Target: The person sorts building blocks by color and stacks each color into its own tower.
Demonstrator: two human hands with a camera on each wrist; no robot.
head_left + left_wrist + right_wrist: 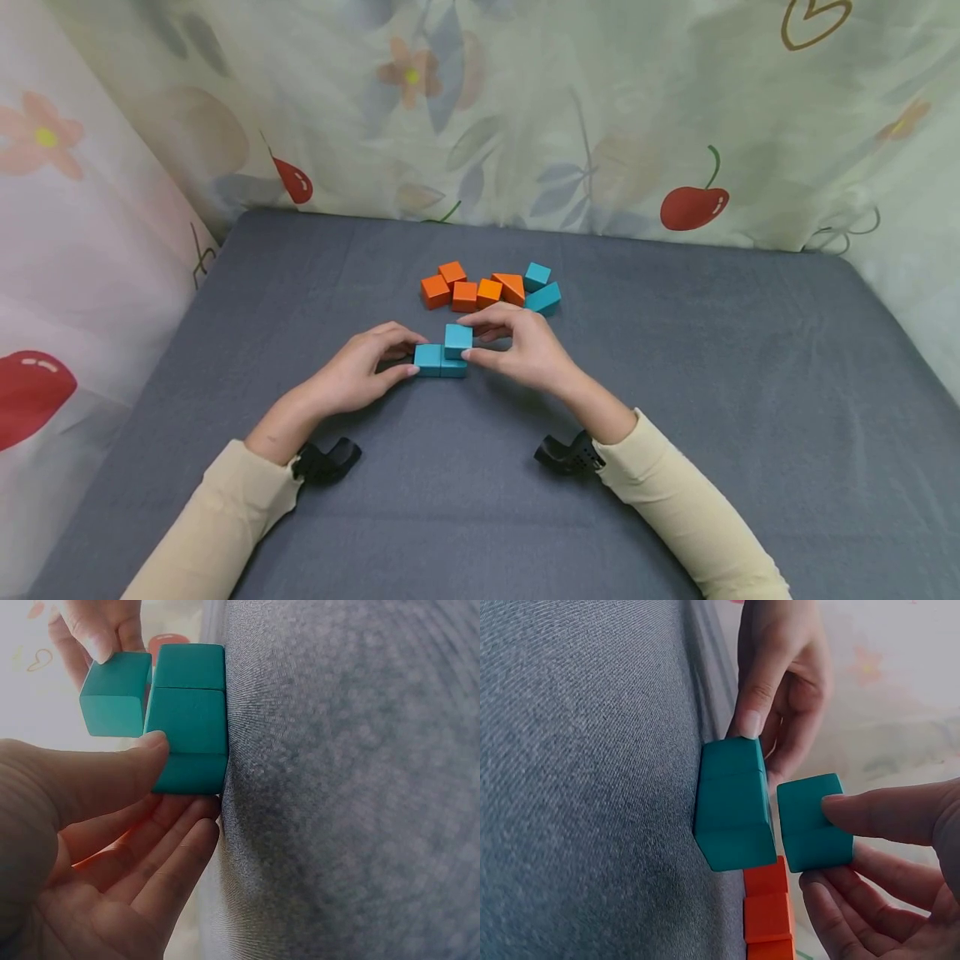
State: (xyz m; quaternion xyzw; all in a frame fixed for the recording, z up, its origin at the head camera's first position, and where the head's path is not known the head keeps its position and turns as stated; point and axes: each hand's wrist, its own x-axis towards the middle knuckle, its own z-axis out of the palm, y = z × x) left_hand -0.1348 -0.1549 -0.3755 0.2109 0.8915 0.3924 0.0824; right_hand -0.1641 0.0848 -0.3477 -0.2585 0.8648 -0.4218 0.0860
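Two blue blocks (427,359) stand side by side on the grey cloth, faces against each other. With thumb and fingers, my left hand (367,367) grips the left one at its outer end; the thumb (124,769) lies on its near side. My right hand (528,346) pinches a third blue block (458,340) between thumb and fingers. In the right wrist view, a narrow gap separates this held block (815,821) from the tops of the pair (735,802). It hangs over the right-hand block of the two, level and squared to it.
Behind the hands lies a loose group of several orange blocks (465,297), one of them an orange triangular block (511,287). Two more blue blocks (543,298) lie at its right end. A patterned curtain (480,108) borders the grey-covered table (750,417) at the back and left.
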